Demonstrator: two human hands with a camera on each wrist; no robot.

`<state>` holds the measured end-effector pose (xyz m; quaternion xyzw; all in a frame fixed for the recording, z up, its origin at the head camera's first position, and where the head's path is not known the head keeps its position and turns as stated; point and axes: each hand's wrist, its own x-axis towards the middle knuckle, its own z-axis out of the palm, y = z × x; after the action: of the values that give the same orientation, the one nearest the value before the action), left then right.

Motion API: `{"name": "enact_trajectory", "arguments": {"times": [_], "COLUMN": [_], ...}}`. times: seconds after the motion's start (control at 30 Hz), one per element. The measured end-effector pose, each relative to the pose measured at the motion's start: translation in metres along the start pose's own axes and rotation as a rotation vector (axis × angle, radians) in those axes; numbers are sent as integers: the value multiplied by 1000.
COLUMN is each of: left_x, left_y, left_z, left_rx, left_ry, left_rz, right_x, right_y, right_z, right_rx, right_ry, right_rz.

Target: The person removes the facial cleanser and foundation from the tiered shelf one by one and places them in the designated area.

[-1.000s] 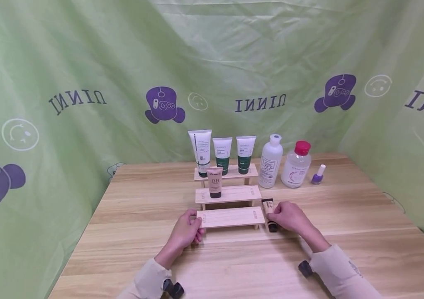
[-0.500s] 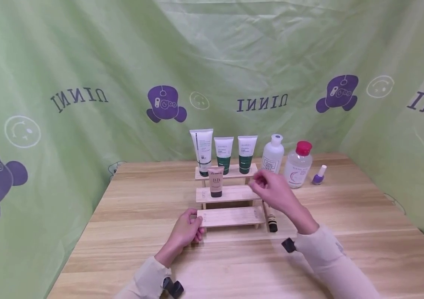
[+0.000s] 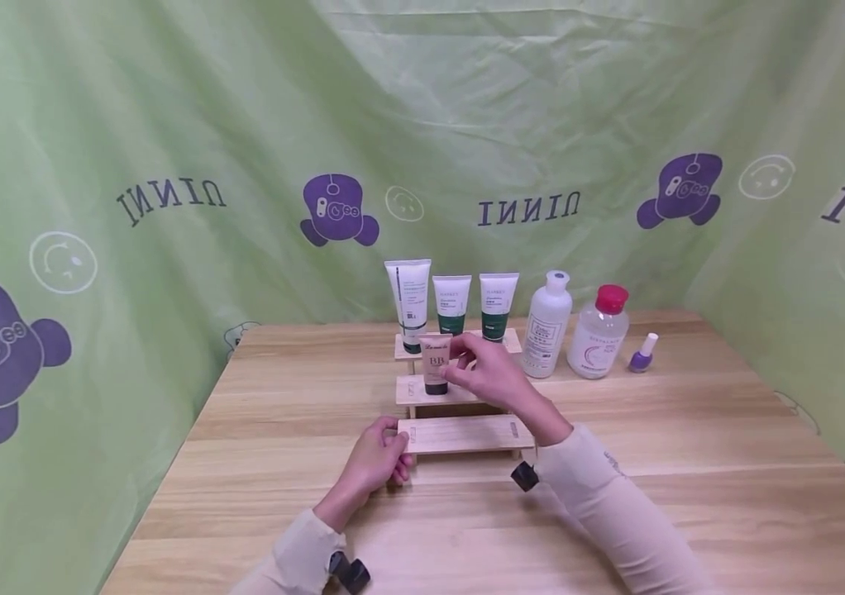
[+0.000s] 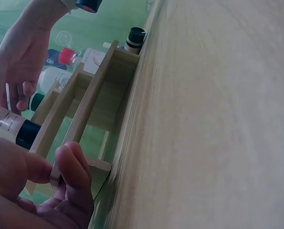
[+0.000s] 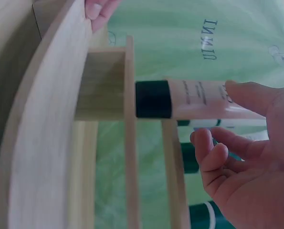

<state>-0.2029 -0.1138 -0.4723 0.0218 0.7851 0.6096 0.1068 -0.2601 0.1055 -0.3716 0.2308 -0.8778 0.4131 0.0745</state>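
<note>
A three-step wooden display rack [image 3: 467,434] stands on the table. My left hand [image 3: 378,454] grips the left end of its lowest step, thumb on top and fingers beneath. A pink BB cream tube [image 3: 435,355] with a black cap stands cap-down on the middle step. Around its right side, my right hand [image 3: 493,373] pinches it, the thumb lying over its front in the right wrist view. Part of the fingers is hidden behind the tube. A black-capped tube [image 4: 134,40] lies beyond the rack's far end in the left wrist view; the right arm covers it from the head.
On the top step stand a tall white tube [image 3: 409,302] and two white-and-green tubes [image 3: 498,302]. Right of the rack are a white bottle [image 3: 547,326], a clear red-capped bottle [image 3: 598,335] and purple nail polish [image 3: 642,357]. A green curtain [image 3: 422,107] hangs behind.
My right hand has let go of the black-capped tube lying right of the rack and moved left and up to the BB cream tube. The left hand stays on the lowest step.
</note>
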Motion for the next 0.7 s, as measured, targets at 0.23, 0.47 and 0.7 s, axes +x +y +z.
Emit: {"name": "enact_trajectory", "arguments": {"times": [0.23,0.47,0.7], "left_x": [0,0,0], "left_y": [-1,-1,-2], "left_z": [-1,-2,-1], "left_rx": [-2,-15,-25], "left_ry": [-2,-1,-6], "left_rz": [-4,-7,-11], "right_x": [0,-2,-3], "right_y": [6,6,7], "right_z": [14,17,18], "right_rx": [-14,12,10], "right_ry": [-11,1,4], "right_rz": [-21,-10,-7]}}
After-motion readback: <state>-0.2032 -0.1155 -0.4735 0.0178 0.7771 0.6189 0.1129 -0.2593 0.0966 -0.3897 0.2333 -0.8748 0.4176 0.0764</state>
